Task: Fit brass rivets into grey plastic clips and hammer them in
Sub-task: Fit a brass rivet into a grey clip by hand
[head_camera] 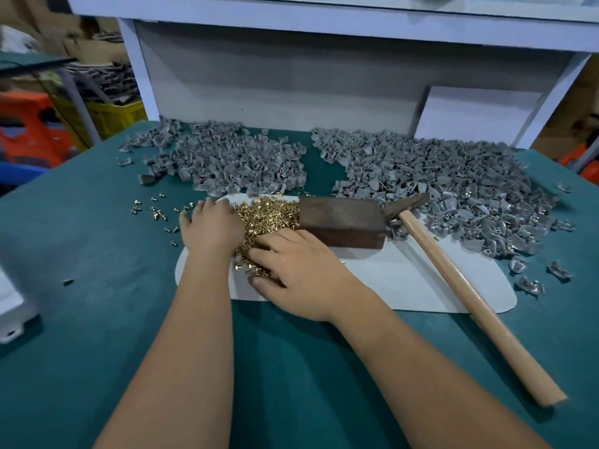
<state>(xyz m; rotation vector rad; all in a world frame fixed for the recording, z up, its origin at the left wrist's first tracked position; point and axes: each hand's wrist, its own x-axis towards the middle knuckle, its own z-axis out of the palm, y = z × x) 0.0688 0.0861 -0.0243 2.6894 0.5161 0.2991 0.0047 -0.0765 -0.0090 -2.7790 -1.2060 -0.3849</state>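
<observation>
Both hands — left hand (210, 226), right hand (299, 273) — spread flat on rivet pile (265, 215); hammer (453, 277) idle — clips (233, 163) remain

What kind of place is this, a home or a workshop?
Most likely a small assembly workshop. Big piles of grey clips cover the green table, both hands work a heap of brass rivets, and a hammer lies ready.
</observation>
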